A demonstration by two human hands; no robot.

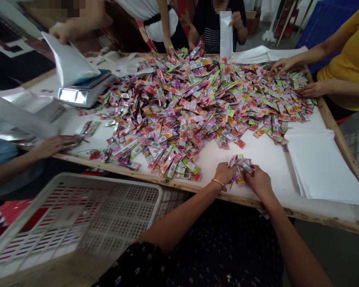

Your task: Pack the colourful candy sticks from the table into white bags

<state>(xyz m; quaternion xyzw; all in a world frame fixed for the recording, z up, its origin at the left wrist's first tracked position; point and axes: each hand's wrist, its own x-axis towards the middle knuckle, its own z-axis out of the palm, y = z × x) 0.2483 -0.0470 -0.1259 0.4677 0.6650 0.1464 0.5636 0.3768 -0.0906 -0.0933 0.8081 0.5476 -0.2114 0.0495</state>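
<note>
Left hand (224, 173) and right hand (259, 181) both closed on sachet bundle (240, 166) between them; main pile (191, 107) far-left

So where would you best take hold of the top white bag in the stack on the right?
Probably by the near left corner of the white bag stack, coming from the bare table side. The bags lie flat, and that edge is free of sachets, so fingers could peel one up.

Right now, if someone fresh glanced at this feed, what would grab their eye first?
The huge heap of bright sachets spread across the middle of the white table. Next, at the near edge, the left hand and right hand gripping a small bundle of sachets together. A stack of white bags lies to the right.
</note>
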